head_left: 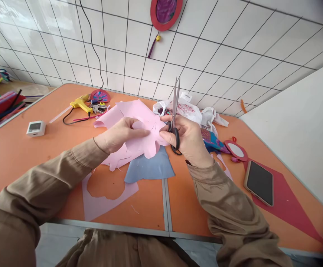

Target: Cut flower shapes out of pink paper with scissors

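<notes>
My left hand (120, 134) pinches a pale pink cut-out with rounded, petal-like lobes (146, 145) between thumb and fingers. My right hand (191, 138) has the black-handled scissors (175, 105) hooked in it, their blades pointing up and only slightly apart. The right thumb and fingertips also touch the cut-out's right edge. Behind and under the hands lies a larger pink sheet (128, 108), partly covered by the left hand. A blue-grey felt piece (150, 168) rests below the cut-out. Nearer to me is a pink offcut (94, 211) with a curved hollow.
A yellow glue gun (80, 104), keys (98, 108) and a small white device (36, 128) sit at left. White plastic bags (188, 111) lie by the tiled wall. At right are a small round mirror (236, 150) and a phone (259, 183) on red sheet material (289, 207).
</notes>
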The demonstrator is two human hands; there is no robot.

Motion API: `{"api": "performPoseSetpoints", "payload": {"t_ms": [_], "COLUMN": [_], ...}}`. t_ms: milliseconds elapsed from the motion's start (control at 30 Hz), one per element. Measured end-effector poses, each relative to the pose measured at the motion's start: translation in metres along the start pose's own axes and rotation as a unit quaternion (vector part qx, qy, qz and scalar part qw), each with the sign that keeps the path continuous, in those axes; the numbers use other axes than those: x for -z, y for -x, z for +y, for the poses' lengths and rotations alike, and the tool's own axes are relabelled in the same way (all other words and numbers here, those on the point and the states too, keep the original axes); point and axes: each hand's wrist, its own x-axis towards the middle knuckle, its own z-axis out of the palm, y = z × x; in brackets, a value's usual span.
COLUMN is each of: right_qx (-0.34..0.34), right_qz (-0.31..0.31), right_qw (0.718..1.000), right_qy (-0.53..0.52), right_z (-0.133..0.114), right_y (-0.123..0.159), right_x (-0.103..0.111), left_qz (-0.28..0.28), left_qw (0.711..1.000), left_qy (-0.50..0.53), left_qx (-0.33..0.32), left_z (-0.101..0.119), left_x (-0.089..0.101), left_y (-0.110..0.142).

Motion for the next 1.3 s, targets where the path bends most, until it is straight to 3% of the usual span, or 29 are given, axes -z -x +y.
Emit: {"api": "performPoseSetpoints", "payload": {"t_ms": [200, 300, 433, 500, 533, 600, 633, 767, 933, 1133, 1200, 1300], "right_qx": [-0.011, 0.016, 0.071, 0.086, 0.082, 0.053, 0.041, 0.037, 0.064, 0.072, 0.083, 0.074], "right_qz": [-0.007, 0.043, 0.09, 0.06, 0.017, -0.081, -0.094, 0.01, 0.044, 0.067, 0.044, -0.056], "right_qw": [1.0, 0.999, 0.993, 0.994, 0.996, 0.995, 0.995, 0.999, 0.996, 0.995, 0.995, 0.996], "right_qy": [-0.006, 0.011, 0.031, 0.031, 0.026, 0.014, 0.004, -0.01, 0.036, 0.017, 0.015, -0.005], "right_z": [0.003, 0.002, -0.014, -0.024, -0.029, -0.033, -0.032, -0.019, -0.009, -0.023, -0.027, -0.029], "right_y": [0.0, -0.001, 0.006, 0.012, 0.015, 0.018, 0.018, 0.011, 0.005, 0.013, 0.014, 0.015], "right_x": [-0.005, -0.002, 0.015, 0.025, 0.029, 0.032, 0.031, 0.018, 0.009, 0.019, 0.027, 0.034], "left_qz": [-0.072, -0.089, 0.031, 0.086, 0.095, 0.106, 0.108, 0.092, 0.071, 0.085, 0.103, 0.105], "left_qw": [0.997, 0.995, 0.993, 0.988, 0.986, 0.984, 0.983, 0.983, 0.985, 0.984, 0.983, 0.982], "left_qy": [-0.01, 0.051, 0.112, 0.128, 0.134, 0.144, 0.148, 0.16, 0.156, 0.153, 0.151, 0.155], "left_qx": [0.007, 0.011, -0.008, -0.021, -0.024, -0.02, -0.018, -0.018, -0.03, -0.023, -0.017, -0.002], "left_z": [0.007, 0.006, 0.006, 0.008, 0.01, 0.014, 0.015, 0.018, 0.015, 0.017, 0.02, 0.024], "left_x": [-0.004, -0.005, -0.004, -0.004, -0.004, -0.004, -0.004, -0.007, -0.012, -0.009, -0.009, -0.01], "left_y": [0.005, 0.005, 0.003, 0.003, 0.004, 0.007, 0.009, 0.014, 0.016, 0.015, 0.016, 0.017]}}
